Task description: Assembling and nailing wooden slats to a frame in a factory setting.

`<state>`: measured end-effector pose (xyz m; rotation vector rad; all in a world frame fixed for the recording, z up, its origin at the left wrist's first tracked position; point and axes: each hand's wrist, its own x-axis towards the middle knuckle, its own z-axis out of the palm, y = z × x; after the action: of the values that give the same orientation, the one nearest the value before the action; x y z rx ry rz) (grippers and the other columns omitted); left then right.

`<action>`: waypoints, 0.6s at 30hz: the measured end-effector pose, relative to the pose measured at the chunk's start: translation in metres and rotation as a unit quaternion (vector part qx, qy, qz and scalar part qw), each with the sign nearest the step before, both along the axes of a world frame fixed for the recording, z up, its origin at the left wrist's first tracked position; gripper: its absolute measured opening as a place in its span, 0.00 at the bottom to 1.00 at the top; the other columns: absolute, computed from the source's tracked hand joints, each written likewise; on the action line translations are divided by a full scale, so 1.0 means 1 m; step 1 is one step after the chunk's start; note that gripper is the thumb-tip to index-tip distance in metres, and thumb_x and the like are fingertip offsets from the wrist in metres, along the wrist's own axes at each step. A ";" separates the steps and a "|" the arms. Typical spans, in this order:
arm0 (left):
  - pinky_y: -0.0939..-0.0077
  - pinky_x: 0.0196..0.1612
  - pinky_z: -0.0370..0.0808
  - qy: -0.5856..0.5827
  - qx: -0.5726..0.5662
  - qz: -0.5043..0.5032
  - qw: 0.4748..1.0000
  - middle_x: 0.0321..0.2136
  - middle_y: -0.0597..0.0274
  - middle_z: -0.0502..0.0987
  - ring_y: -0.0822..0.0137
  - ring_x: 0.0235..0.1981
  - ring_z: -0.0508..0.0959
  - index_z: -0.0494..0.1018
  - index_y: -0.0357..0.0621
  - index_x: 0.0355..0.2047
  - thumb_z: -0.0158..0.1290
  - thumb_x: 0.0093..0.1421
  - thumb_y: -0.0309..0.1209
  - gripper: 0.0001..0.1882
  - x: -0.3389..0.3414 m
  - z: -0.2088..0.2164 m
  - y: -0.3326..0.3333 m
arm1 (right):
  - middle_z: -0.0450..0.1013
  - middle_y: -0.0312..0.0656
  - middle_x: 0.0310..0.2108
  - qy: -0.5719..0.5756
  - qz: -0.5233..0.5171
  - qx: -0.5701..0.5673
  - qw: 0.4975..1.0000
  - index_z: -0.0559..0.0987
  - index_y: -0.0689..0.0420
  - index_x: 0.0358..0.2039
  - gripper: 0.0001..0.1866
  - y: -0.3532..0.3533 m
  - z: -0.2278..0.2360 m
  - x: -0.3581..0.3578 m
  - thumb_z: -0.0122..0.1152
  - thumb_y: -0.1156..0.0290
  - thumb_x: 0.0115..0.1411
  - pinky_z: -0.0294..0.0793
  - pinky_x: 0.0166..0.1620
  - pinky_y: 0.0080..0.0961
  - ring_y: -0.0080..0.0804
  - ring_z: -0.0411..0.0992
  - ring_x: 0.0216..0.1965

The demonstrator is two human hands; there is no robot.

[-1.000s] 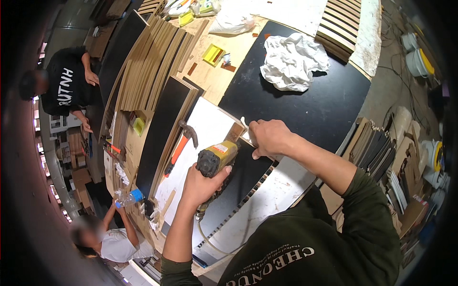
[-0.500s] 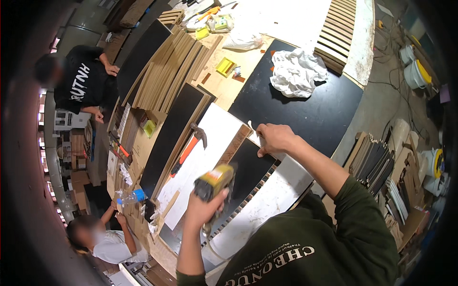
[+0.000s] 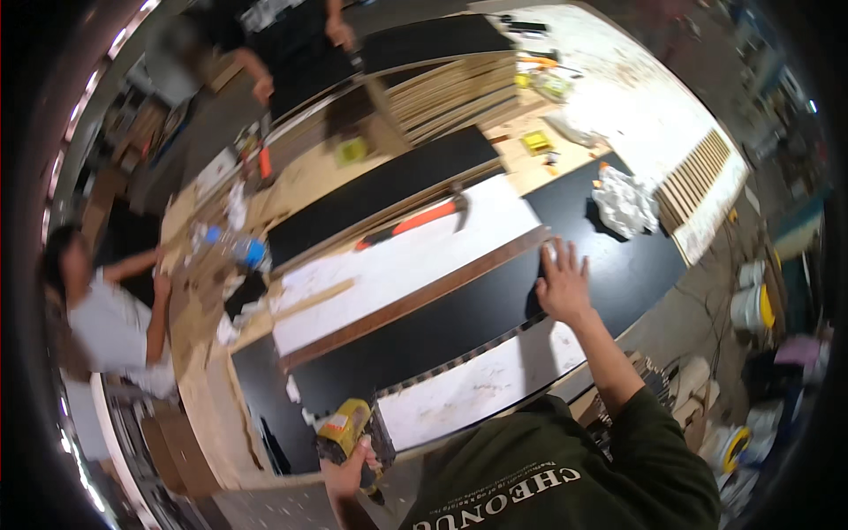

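Note:
In my left hand [image 3: 346, 473] is a yellow and black cordless drill [image 3: 343, 426], held low beside the near edge of the table with its front end pointing down toward me. My right hand [image 3: 564, 281] has its fingers spread at the right end of a long black panel [image 3: 415, 316]. A brown wooden strip [image 3: 424, 299] runs along the panel's far side, and a dark notched edge [image 3: 464, 353] along its near side. Closer to me lies a white board [image 3: 486, 397] with smudges. Beyond the brown strip, an orange-handled hammer [image 3: 411, 225] rests on another white board [image 3: 499, 208].
Stacked boards [image 3: 455, 93] stand at the back. Crumpled white plastic [image 3: 624, 201] and a slatted wooden stack [image 3: 696, 181] are at the right. A bottle with a blue cap [image 3: 238, 247] lies at the left. One co-worker [image 3: 119, 318] is at the left, another at the far side.
My right hand has gone from pinching at the panel's end corner to spread fingers there. The drill in my left hand has come down toward the near edge. The whole view has turned.

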<state>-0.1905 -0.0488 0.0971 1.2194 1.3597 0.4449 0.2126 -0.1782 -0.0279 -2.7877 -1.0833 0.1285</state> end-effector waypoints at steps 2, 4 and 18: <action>0.80 0.23 0.73 0.022 -0.007 -0.001 1.000 0.24 0.63 0.75 0.74 0.19 0.74 0.72 0.33 0.41 0.59 0.55 0.24 0.14 -0.029 -0.003 0.007 | 0.43 0.53 0.67 -0.009 0.029 -0.007 0.999 0.59 0.55 0.63 0.36 0.007 0.009 -0.022 0.56 0.63 0.54 0.44 0.61 0.66 0.57 0.43 0.67; 0.81 0.22 0.71 -0.027 0.037 -0.007 0.999 0.19 0.67 0.74 0.76 0.19 0.73 0.74 0.35 0.35 0.60 0.53 0.25 0.10 -0.039 0.005 0.014 | 0.55 0.53 0.63 0.096 0.107 0.016 0.990 0.66 0.56 0.58 0.30 0.037 0.038 -0.072 0.57 0.63 0.55 0.55 0.60 0.58 0.52 0.54 0.63; 0.64 0.48 0.70 0.019 0.382 -0.129 0.915 0.46 0.41 0.72 0.45 0.46 0.73 0.66 0.35 0.55 0.55 0.54 0.29 0.27 -0.084 -0.026 0.036 | 0.64 0.31 0.27 0.821 0.008 0.325 0.470 0.67 0.52 0.33 0.12 0.085 0.104 -0.315 0.61 0.77 0.51 0.67 0.39 0.23 0.25 0.64 0.31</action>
<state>-0.2742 -0.0124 0.0714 2.0257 1.0472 0.8061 -0.1027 -0.0930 0.0761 -0.8567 -0.2980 1.5232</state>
